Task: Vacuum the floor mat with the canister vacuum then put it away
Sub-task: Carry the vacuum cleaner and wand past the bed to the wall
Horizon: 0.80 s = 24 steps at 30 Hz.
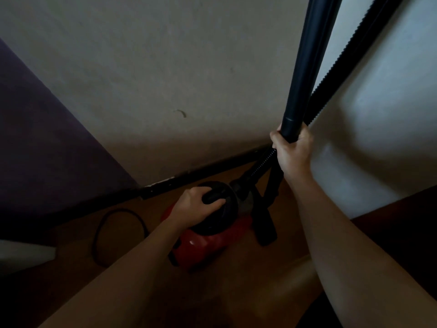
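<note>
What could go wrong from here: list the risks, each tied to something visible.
1. The cord lies looped on the floor beside the canister vacuum, whose handle the left hand grips; lifting could drag the cord or trip a foot.
2. The right hand holds the wand upright close to the wall; it might scrape it.

Dim pale wall (165, 67), seemingly wooden floor (71, 233).
</note>
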Motion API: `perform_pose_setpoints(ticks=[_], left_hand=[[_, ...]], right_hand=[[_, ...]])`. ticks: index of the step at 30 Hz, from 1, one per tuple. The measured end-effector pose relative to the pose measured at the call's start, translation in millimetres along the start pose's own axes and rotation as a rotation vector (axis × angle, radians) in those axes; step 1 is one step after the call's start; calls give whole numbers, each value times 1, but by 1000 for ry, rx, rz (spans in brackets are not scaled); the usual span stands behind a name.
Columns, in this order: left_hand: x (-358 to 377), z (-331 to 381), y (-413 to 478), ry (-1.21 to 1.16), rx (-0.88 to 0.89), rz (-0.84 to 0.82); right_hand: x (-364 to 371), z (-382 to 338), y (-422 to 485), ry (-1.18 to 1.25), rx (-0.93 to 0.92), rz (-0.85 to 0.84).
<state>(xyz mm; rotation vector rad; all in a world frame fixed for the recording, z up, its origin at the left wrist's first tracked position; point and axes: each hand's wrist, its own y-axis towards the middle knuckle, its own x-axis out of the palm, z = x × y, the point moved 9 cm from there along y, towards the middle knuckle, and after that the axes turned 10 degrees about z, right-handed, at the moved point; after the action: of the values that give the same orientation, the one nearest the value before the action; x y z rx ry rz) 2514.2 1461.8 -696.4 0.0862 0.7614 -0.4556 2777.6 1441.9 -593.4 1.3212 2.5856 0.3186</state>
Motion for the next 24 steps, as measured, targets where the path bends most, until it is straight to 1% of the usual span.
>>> perform_pose_setpoints(ticks=[4, 9, 13, 18, 24], left_hand=[[1, 2, 2, 29, 35, 96], [2, 3, 5, -8, 47, 117], [6, 8, 9, -11, 87, 75], [13, 12, 15, 10, 131, 24], [18, 12, 16, 46, 146, -65]], right_hand=[[-7, 7, 6, -7, 2, 22], [-9, 7, 8, 3, -2, 20], [-11, 8, 5, -46, -45, 26], [-12, 24, -6, -54, 34, 31], [-15, 28, 3, -76, 47, 36]])
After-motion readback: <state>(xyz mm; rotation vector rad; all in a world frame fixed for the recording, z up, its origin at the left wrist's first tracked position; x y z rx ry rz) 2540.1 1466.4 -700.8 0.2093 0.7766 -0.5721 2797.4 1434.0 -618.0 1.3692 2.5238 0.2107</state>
